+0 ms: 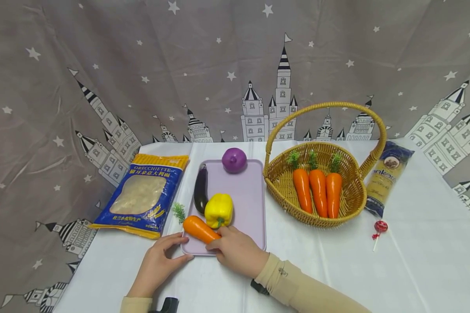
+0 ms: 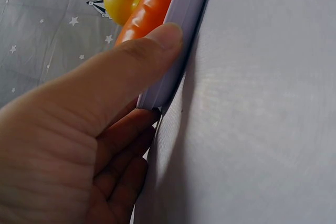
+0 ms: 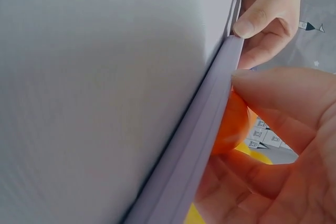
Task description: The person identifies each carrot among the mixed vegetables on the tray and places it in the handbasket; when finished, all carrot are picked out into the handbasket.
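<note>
My right hand (image 1: 240,252) holds the narrow end of an orange carrot (image 1: 199,228) at the front of a lilac tray (image 1: 250,204). The carrot's green top hangs past the tray's left edge. My left hand (image 1: 160,261) grips the tray's front left corner, its thumb (image 2: 167,36) against the front rim and the other fingers round the left side. Just behind the carrot lies a yellow bell pepper (image 1: 218,208). A dark eggplant (image 1: 200,189) lies along the tray's left side, and a purple onion (image 1: 234,160) sits at its back edge.
To the right stands a wicker basket (image 1: 276,191) with a tall handle, holding three carrots (image 1: 318,191). A blue pasta bag (image 1: 141,193) lies left of the tray. Beyond the basket are another pasta packet (image 1: 387,176) and a red lollipop (image 1: 381,227).
</note>
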`<action>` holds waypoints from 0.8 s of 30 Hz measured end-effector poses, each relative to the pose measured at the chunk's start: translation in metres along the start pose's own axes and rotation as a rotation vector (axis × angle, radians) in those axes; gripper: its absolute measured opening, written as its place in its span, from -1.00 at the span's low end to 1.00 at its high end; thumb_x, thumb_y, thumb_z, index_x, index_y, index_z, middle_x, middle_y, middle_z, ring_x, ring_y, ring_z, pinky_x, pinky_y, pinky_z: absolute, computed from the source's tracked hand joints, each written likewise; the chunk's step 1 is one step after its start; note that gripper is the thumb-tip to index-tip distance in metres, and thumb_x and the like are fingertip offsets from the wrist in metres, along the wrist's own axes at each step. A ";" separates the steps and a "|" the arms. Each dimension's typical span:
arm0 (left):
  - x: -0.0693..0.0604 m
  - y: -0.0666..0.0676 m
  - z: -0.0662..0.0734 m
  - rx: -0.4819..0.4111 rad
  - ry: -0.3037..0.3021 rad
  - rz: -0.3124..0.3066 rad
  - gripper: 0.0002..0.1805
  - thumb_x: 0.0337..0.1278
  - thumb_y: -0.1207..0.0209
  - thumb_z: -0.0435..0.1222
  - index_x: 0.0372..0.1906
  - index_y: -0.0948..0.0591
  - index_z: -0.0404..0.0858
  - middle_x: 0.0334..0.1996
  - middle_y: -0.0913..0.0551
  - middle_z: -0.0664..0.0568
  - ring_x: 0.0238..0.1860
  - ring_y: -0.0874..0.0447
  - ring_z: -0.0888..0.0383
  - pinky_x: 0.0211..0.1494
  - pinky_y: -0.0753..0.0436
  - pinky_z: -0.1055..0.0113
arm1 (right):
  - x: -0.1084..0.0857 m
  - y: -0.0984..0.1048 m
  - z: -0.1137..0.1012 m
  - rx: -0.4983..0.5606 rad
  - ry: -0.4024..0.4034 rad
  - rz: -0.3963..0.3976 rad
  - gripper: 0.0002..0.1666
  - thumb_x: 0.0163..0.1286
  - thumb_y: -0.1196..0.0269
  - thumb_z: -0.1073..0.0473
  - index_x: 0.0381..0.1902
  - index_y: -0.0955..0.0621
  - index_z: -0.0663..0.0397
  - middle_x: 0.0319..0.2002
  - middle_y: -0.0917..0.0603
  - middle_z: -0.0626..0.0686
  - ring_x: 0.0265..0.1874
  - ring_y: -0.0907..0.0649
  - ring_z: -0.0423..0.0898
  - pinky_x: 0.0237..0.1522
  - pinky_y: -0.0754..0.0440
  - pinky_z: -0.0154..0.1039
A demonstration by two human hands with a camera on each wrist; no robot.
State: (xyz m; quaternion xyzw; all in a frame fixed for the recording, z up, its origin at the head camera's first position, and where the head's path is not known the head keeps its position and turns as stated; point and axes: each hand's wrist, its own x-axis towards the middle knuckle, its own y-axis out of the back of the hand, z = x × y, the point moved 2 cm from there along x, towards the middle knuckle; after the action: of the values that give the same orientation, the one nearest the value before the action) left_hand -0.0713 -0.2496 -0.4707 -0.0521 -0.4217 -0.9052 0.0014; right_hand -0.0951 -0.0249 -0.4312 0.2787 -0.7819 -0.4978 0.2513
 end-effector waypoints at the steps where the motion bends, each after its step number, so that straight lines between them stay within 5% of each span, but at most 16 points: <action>1: 0.000 0.000 0.000 -0.001 0.001 0.000 -0.52 -0.27 -0.54 -0.22 -0.08 -0.70 -0.18 0.08 -0.63 -0.06 0.17 -0.51 -0.10 0.28 -0.41 -0.05 | 0.000 0.001 0.000 0.013 -0.001 -0.002 -0.69 0.23 -0.33 0.20 -0.08 -0.74 -0.24 -0.10 -0.61 -0.02 -0.23 -0.54 -0.21 -0.21 -0.58 -0.39; 24: 0.001 0.000 0.001 0.005 0.041 -0.021 -0.52 -0.24 -0.53 -0.19 -0.07 -0.70 -0.19 0.08 -0.62 -0.08 0.18 -0.49 -0.11 0.30 -0.40 -0.08 | -0.004 0.014 0.003 0.116 0.017 -0.022 -0.66 0.25 -0.34 0.28 -0.04 -0.73 -0.17 -0.11 -0.61 -0.04 -0.24 -0.57 -0.26 -0.14 -0.60 -0.42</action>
State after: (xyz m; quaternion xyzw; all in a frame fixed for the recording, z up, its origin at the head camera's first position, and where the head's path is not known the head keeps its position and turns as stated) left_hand -0.0724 -0.2485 -0.4700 -0.0290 -0.4244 -0.9050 0.0008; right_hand -0.0969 -0.0156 -0.4201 0.3056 -0.8043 -0.4517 0.2360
